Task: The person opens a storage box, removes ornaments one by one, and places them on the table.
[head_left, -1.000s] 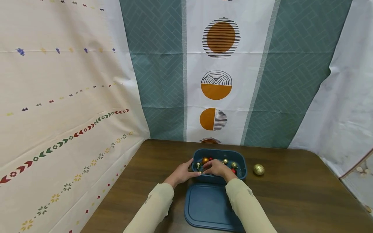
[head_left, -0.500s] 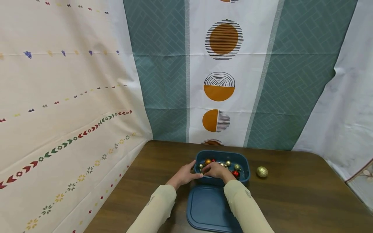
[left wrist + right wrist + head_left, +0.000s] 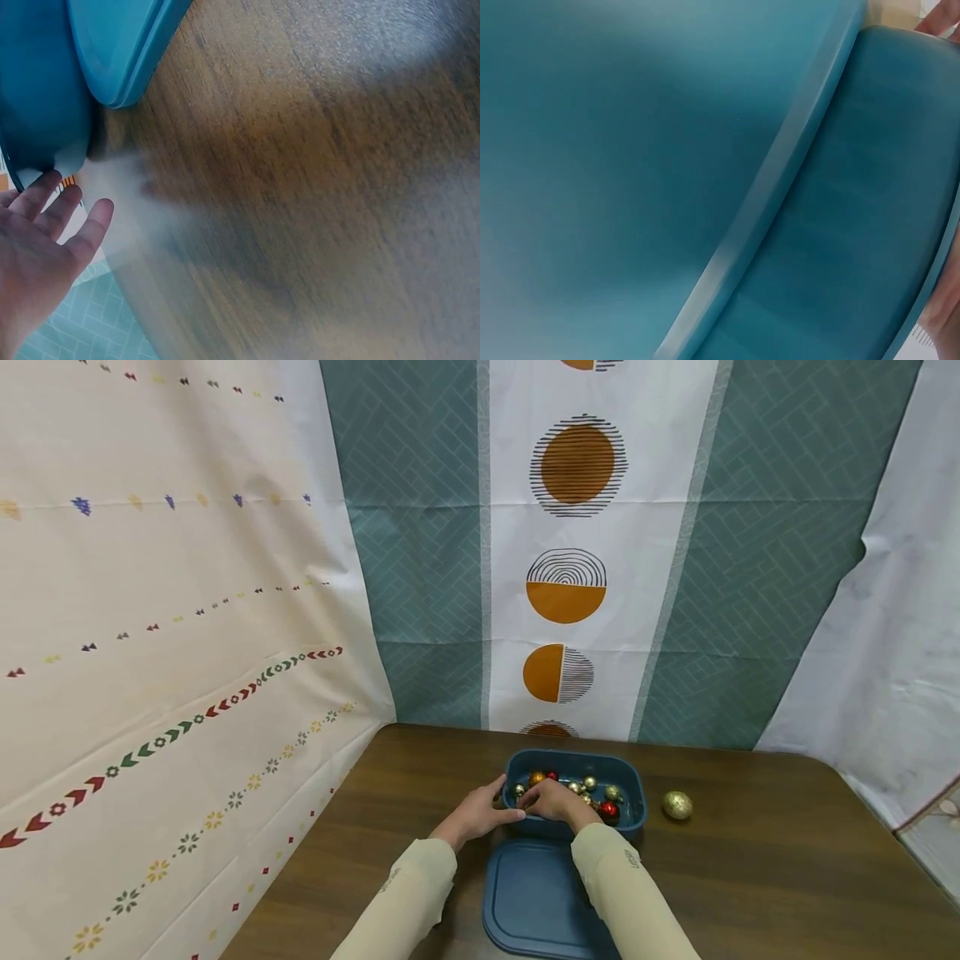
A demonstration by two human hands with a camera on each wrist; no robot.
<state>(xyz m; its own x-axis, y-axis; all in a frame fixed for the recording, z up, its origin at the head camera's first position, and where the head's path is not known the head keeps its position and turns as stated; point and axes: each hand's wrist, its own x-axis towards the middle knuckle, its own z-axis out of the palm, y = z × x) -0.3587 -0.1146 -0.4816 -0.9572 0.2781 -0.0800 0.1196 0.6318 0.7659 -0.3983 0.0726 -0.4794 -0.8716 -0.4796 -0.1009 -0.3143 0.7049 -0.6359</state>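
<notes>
A blue plastic container (image 3: 585, 763) holds several small Christmas baubles: gold ones (image 3: 613, 793), an orange one (image 3: 537, 778) and red ones (image 3: 609, 811). My left hand (image 3: 472, 817) rests at its front left corner, thumb along the front rim. The left wrist view has those fingers (image 3: 91, 229) extended, some at the container's outer wall (image 3: 45, 97). Over the front rim, my right hand (image 3: 559, 801) reaches down among the baubles at the left end. Its fingertips are hidden, and I cannot tell whether they hold a bauble. In the right wrist view, the container's wall covers most of this hand (image 3: 946, 307).
The blue lid (image 3: 543, 893) lies flat on the wooden table (image 3: 750, 860) in front of the container, under my right forearm. A larger gold glitter bauble (image 3: 677, 805) sits right of the container. Patterned cloths (image 3: 420, 568) hang behind and at the left.
My right hand has moved slightly left and lower into the container, uncovering more baubles on its right. My left hand stays at the corner. The head view has shifted a little.
</notes>
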